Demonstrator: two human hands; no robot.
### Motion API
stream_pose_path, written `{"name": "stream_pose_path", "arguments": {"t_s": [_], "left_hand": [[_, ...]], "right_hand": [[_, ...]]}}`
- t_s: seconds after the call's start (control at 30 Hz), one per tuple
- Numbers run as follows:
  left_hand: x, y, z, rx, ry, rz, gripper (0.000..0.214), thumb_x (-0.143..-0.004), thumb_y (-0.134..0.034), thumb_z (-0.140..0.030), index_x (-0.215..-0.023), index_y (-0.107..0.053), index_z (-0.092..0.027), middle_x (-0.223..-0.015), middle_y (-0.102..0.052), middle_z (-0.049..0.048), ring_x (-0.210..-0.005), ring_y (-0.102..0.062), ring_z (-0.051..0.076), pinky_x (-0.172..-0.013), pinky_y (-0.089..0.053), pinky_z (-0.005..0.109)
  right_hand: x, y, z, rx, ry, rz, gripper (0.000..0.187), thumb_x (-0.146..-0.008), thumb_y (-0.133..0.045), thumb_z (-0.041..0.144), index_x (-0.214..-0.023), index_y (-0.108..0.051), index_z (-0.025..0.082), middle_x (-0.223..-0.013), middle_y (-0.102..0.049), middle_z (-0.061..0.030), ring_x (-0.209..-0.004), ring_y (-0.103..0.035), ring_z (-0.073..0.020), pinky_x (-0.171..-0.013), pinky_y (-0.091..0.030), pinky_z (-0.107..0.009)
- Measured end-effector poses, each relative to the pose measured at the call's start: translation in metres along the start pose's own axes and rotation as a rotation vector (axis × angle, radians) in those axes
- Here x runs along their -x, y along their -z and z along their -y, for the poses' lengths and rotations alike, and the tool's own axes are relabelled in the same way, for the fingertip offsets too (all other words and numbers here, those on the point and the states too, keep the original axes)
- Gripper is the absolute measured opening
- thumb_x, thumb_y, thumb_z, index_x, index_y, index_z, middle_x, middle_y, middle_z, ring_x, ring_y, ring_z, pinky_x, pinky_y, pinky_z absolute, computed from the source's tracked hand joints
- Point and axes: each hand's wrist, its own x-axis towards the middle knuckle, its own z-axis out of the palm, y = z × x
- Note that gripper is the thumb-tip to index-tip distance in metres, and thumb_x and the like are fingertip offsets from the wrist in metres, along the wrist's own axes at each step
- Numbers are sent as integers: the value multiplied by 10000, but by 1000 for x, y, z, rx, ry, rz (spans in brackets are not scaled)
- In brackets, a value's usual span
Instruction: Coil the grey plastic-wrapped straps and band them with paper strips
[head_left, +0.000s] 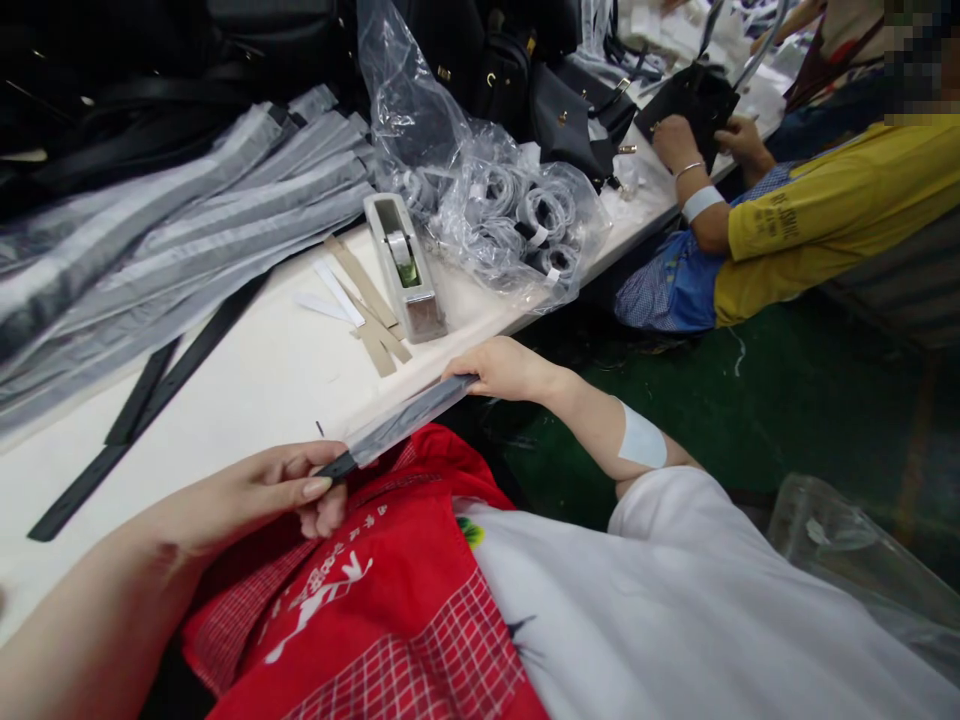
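A black strap [412, 412], partly covered by a clear plastic wrap, stretches between my two hands over my lap at the table's front edge. My left hand [300, 487] pinches its bare black end between thumb and fingers. At the far end, my right hand [501, 368] grips the wrapped part, its fingers closed. To the left on the table, two bare black straps [187, 372] lie crossed. A grey tape dispenser [406, 270] stands just beyond the strap, beside several beige and white paper strips [365, 300].
Grey plastic-wrapped straps [247, 200] are heaped across the table's back left. A clear bag [517, 205] of coiled pieces sits behind the dispenser. Black handbags [577, 115] line the back. At right, a co-worker in a yellow shirt [832, 210] handles a black bag [688, 112].
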Motion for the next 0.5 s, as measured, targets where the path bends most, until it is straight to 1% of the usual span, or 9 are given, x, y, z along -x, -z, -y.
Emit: {"name": "stream_pose_path", "arguments": {"t_s": [0.07,0.1,0.17,0.23,0.3,0.4,0.5], "left_hand": [[-4,-4,0,34,53,168,416,-863,-543,-538,-914,-660,-143,-497,-559,-13,-421,-445,90,-456,-374,193],[-7,-4,0,47,80,206,426,-891,-504,-532,-927,-654,-135,-450,-490,-36,-374,-367,69,-412,-323,180],[-12,-5,1,65,116,176,427,-892,-509,-527,-955,-640,-125,-420,-357,-83,-343,-214,45,-348,-194,166],[-15,-4,1,91,131,118,439,-872,-536,-544,-984,-622,-128,-457,-317,-94,-372,-170,43,-343,-128,162],[-18,-5,2,134,130,93,450,-856,-548,-565,-991,-608,-140,-481,-294,-97,-397,-155,45,-353,-115,159],[-21,-6,5,179,137,86,422,-852,-563,-558,-958,-611,-153,-492,-293,-93,-413,-145,42,-366,-117,155],[-17,-7,6,194,156,114,392,-868,-563,-521,-887,-641,-137,-478,-299,-86,-405,-154,36,-364,-138,146]], "right_hand": [[-4,0,4,-1,14,16,216,-850,-638,223,-1058,-689,203,-983,-729,-36,-888,-641,-197,-717,-370,-250],[-6,0,6,1,16,19,212,-854,-633,227,-1058,-690,204,-982,-730,-37,-890,-644,-197,-714,-370,-250],[-9,0,10,16,15,20,213,-865,-620,236,-1065,-686,204,-989,-730,-41,-894,-648,-196,-713,-371,-251],[-11,0,14,43,16,23,219,-872,-611,247,-1075,-681,204,-993,-729,-46,-892,-650,-195,-713,-371,-253],[-12,-1,18,70,23,37,219,-874,-609,253,-1075,-679,205,-982,-730,-48,-883,-651,-196,-708,-372,-255],[-14,-1,22,98,32,45,206,-879,-600,258,-1061,-681,204,-962,-730,-54,-871,-652,-203,-708,-378,-263],[-16,-2,18,73,37,42,204,-878,-599,262,-1051,-684,194,-961,-727,-66,-883,-652,-216,-734,-393,-274]]}}
